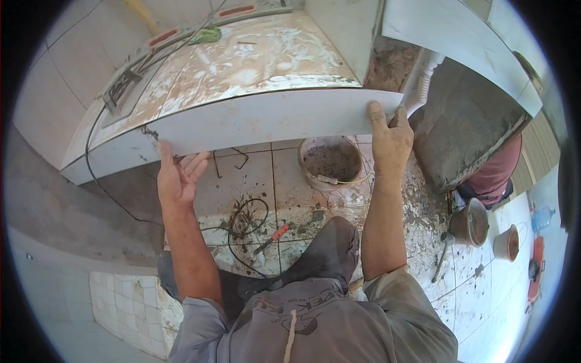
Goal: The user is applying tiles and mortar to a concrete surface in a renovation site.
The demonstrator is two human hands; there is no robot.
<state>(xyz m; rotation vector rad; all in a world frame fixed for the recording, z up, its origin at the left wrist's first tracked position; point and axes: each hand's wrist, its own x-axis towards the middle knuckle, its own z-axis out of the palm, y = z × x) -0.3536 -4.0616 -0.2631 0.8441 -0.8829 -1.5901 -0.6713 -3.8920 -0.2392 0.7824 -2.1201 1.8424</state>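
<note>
A long white tile strip (272,118) stands on edge along the front of a counter (254,51) whose top is smeared with white. My right hand (390,139) grips the strip's right end, thumb on its front face and fingers by the end. Below the strip's left part, my left hand (177,178) is turned palm up. Its thumb presses the face, while the other fingers stretch out at the lower edge. At the left, another white edge piece (109,158) continues the line of the counter front.
A mortar bucket (308,175) stands on the dirty tiled floor beneath the strip. A red-handled tool (272,238) and a black cable (230,242) lie near my legs. To the right are more buckets (461,224), a hammer (445,257) and another person's clothing (499,169).
</note>
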